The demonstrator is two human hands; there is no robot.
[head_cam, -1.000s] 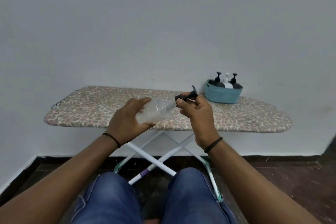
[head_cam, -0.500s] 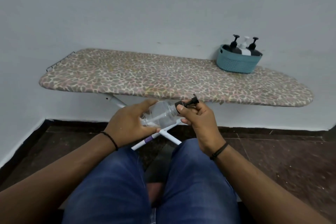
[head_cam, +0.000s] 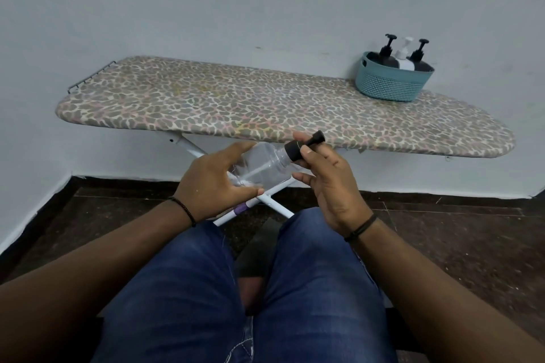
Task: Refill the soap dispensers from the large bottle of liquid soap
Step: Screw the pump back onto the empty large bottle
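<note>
Pump cap loosening over your lap

Ironing board fills the middle of the view now, where a second ago your hands sat level with its patterned cover; your head has tipped down, so the board has risen in the picture and your knees take up the bottom. The teal basket on its far right end holds three pump bottles, two dark and one white; none reads as the large bottle, which I cannot pick out anywhere.

Your left hand has kept the same wrap round the clear dispenser, which lies tilted neck-up to the right, below the board's front edge and above your thighs. It looks empty, with the dip tube showing inside.

Your right hand has changed most. Earlier its fingers were bunched tight over the black pump cap; now only the thumb and a fingertip pinch the collar while the other fingers are splayed loose. That looks like a re-grip between turns, so I judge the cap is being unscrewed and not yet off. Keep the neck up, finish the turns, then find the refill bottle.
</note>
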